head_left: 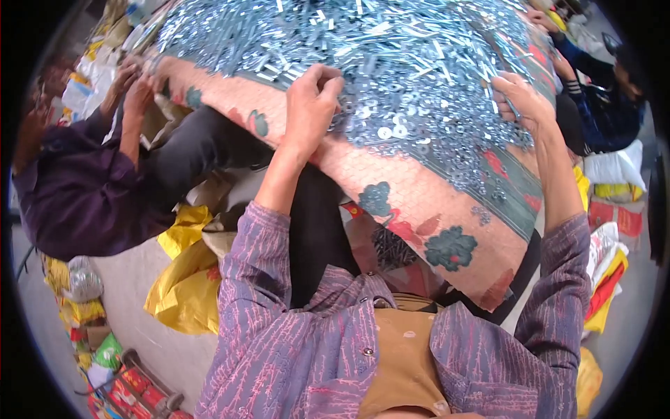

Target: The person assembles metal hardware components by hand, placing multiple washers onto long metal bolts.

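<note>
A broad heap of shiny bluish metal pins or bolts (419, 35) covers the table, with small round washers (399, 130) mixed in along its near side. At the heap's near left edge is my left hand (312, 105), its fingers curled and pressed together; whatever they pinch is hidden. My right hand (522, 103) is at the right side of the heap, fingers bent inward and closed. A thin metallic glint shows by those fingers, too small to name. Beneath everything lies a peach table cover (391, 181) with dark green and red flowers.
A co-worker in a dark purple top (91, 188) sits at the left, hands at the table edge. Another person in dark blue (607, 112) works at the right. Yellow bags (185, 279) lie on the floor, and a dark open container of metal pieces (396, 249) shows under the table edge.
</note>
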The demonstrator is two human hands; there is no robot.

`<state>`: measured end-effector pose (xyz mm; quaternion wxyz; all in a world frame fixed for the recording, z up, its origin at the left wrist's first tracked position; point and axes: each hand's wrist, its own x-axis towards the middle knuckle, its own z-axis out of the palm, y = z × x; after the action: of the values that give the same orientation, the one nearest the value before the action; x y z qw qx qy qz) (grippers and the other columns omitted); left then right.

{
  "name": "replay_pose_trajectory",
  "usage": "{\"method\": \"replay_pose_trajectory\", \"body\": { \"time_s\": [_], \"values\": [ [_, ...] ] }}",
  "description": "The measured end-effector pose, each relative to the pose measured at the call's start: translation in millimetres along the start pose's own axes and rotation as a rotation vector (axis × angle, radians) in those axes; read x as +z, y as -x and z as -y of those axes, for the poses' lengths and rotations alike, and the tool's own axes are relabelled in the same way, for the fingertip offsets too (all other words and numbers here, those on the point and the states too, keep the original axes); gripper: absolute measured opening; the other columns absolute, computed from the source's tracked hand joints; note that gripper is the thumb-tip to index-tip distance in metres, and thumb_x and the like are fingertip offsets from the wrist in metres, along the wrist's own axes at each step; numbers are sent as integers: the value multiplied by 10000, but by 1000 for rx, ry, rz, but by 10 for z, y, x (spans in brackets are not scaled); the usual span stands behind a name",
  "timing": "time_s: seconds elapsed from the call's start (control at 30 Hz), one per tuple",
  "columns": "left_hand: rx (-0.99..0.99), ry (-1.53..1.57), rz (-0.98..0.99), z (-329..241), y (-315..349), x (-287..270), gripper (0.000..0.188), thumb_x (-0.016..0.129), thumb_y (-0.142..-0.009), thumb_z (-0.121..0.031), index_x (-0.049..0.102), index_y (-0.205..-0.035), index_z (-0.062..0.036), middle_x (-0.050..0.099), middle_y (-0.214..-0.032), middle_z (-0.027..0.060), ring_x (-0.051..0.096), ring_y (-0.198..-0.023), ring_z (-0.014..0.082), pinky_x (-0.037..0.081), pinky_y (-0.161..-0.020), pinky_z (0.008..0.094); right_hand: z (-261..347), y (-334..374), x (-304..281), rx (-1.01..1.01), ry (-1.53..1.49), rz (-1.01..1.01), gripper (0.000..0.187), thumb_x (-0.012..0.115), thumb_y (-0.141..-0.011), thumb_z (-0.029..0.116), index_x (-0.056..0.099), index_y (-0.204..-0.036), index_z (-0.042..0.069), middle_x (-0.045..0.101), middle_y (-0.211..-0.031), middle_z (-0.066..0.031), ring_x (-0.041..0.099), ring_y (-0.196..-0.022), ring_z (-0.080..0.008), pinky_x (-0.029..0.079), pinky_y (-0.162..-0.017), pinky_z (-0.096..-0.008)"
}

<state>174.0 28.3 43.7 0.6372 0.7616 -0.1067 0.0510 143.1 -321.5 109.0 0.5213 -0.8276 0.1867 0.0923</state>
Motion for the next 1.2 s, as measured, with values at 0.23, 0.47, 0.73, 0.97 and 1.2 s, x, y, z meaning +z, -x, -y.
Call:
{"method": "replay_pose_trajectory", "body": {
  "time_s": [0.23, 0.47, 0.73, 0.97, 1.2],
  "values": [
    [66, 138, -113, 63, 253, 251, 113, 557, -885, -49, 613, -960, 14, 616, -753, 33, 522, -551, 62, 433, -493, 224, -457, 165, 98, -20, -1068, 379, 214, 505, -973, 215, 545, -1032, 12, 367, -656, 53, 333, -510, -39, 255, -425, -186],
    [17, 198, -75, -150, 492, 334, 110, 545, -886, -23, 603, -972, 13, 616, -766, 44, 501, -540, 54, 414, -483, 206, -283, 173, 486, 20, -1123, 81, 227, 489, -969, 169, 549, -1043, -37, 531, -791, -55, 522, -706, -113, 476, -606, -223],
    [-110, 425, 123, -303, 793, 541, 111, 536, -890, -18, 592, -975, 25, 618, -761, 60, 496, -528, 53, 398, -472, 196, -243, 131, 439, -68, -1491, 838, 205, 396, -996, 163, 450, -955, -30, 469, -772, -56, 446, -615, -98, 353, -495, -212],
    [-325, 596, 273, -232, 953, 614, 164, 533, -922, -100, 577, -1017, 26, 616, -762, 61, 496, -477, 55, 331, -393, 186, -284, 295, 506, -97, -1406, 661, 315, 371, -1019, 276, 439, -1007, -31, 421, -713, -13, 363, -548, -79, 301, -465, -209],
    [-395, 584, 343, -341, 932, 845, 243, 555, -930, -135, 562, -1103, 35, 628, -858, 93, 536, -553, 56, 353, -421, 170, -401, 484, 823, -114, -1115, 525, 291, 467, -986, 217, 468, -1114, -44, 504, -774, -19, 435, -563, -67, 350, -457, -187]
  ]
}}
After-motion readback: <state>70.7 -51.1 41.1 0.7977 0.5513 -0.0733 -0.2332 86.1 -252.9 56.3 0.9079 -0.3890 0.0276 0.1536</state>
